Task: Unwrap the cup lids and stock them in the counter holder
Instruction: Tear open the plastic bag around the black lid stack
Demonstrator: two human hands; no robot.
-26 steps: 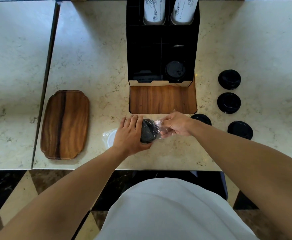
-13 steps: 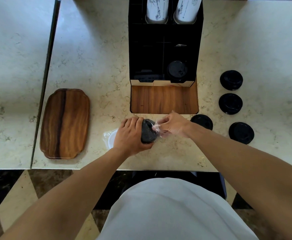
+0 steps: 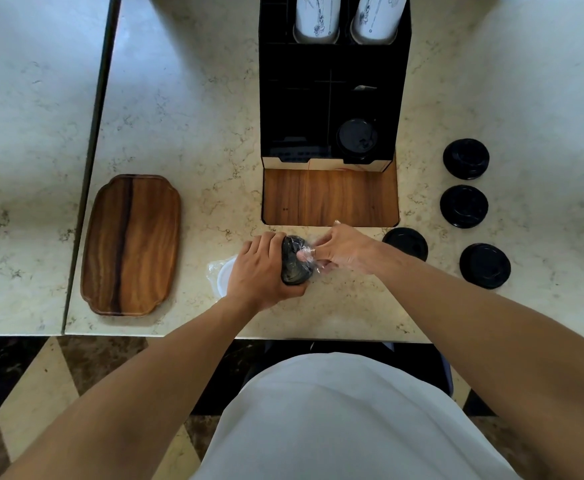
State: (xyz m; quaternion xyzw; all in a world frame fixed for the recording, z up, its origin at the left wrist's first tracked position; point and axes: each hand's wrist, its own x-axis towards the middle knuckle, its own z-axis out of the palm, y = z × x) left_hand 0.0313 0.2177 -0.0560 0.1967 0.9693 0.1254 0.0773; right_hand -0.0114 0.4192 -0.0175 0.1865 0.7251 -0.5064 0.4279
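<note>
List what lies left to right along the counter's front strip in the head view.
wooden tray → white lids in plastic → left hand → wrapped black lid stack → right hand → black lid behind the right wrist → loose black lid

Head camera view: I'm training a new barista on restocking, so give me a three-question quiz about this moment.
1. True or false: the left hand grips the plastic-wrapped stack of black cup lids.
2. How many loose black round lids lie on the marble counter to the right of the hands? A) two B) four C) six
3. Fill in: the right hand pinches the clear ____.

Key: 1 true; 2 B; 3 plastic wrap.
</note>
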